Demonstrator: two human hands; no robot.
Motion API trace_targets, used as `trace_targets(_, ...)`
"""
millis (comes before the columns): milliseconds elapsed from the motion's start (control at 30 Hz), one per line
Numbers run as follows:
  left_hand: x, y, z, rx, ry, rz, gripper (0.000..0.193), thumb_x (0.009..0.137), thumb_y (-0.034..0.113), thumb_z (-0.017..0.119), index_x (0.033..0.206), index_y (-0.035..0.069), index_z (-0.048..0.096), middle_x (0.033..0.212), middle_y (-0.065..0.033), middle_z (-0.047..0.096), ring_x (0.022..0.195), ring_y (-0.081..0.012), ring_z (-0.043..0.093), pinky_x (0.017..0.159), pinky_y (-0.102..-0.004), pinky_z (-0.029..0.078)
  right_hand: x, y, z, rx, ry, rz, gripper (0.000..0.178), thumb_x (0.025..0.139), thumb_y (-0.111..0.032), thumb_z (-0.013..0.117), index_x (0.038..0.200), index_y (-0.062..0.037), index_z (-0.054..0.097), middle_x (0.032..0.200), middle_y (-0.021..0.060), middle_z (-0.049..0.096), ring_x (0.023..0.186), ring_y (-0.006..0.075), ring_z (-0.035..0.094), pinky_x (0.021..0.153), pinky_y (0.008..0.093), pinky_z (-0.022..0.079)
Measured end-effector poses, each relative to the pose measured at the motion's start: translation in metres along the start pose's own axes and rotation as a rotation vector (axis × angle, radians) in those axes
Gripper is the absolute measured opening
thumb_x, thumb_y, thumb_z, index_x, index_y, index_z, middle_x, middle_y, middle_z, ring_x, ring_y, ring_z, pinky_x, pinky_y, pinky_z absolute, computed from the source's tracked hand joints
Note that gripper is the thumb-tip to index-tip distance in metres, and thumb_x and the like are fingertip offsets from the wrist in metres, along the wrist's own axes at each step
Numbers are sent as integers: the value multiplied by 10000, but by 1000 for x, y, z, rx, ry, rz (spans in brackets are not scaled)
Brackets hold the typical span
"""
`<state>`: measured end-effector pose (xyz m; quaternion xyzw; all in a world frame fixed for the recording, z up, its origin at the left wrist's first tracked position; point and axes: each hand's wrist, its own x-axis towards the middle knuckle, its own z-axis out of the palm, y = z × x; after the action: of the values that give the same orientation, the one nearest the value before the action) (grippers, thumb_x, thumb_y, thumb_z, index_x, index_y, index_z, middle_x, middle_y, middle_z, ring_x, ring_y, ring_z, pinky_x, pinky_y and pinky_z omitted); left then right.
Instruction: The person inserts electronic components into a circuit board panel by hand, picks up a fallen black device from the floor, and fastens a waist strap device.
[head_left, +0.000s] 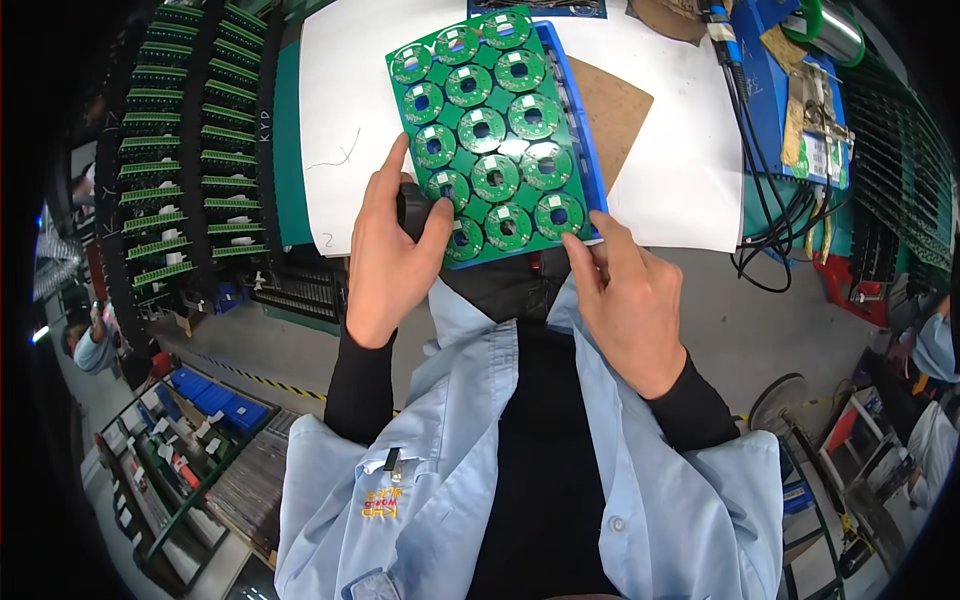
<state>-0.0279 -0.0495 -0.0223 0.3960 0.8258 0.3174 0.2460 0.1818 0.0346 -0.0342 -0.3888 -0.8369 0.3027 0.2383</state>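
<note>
Green and set with round boards, the circuit-board panel (495,118) is held over a white sheet (345,100), backed by a blue tray (580,120). Its lower right corner is pinched by the right hand (635,310), while the left edge is touched by the left hand (390,270), thumb and forefinger parted beside a black object (408,212); whether it grips cannot be told.

Floor (715,320): we are seeing grey, with striped tape (255,375) crossing it.
Counter (287,150): we are facing its green top.
Green-framed rack (205,493): we are noticing it standing lower left.
Light (40,333): we are spotting it glowing far left.
</note>
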Motion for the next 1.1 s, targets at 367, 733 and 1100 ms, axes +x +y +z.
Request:
trace_targets(367, -62, 22, -13, -782, -169, 342, 536, 926, 293, 583, 1376, 47, 429, 1215, -145, 508, 969, -253, 581, 865, -434, 513, -57, 96, -69, 556, 28, -16, 330, 799, -158, 784, 1083, -49, 655, 604, 89, 593, 508, 235, 600, 479, 336, 443)
trace_targets(733, -110, 72, 237, -529, -1018, 216, 541, 1046, 437, 343, 1385, 15, 359, 1522, -233, 351, 1396, -382, 375, 1140, -480, 325, -189, 138, -59, 638, 34, 80, 829, 803, -120, 728, 1498, -40, 282, 1198, 202, 583, 1027, 413, 618, 818, 468, 535)
trace_targets(1100, -179, -179, 80, -400, 294, -320, 280, 992, 237, 495, 1115, 14, 611, 1036, -129, 682, 1001, -202, 625, 960, -360, 453, -174, 184, -56, 1044, -324, 746, 670, 715, 17, 461, 1379, -72, 456, 1035, 70, 522, 937, 168, 608, 868, 313, 497)
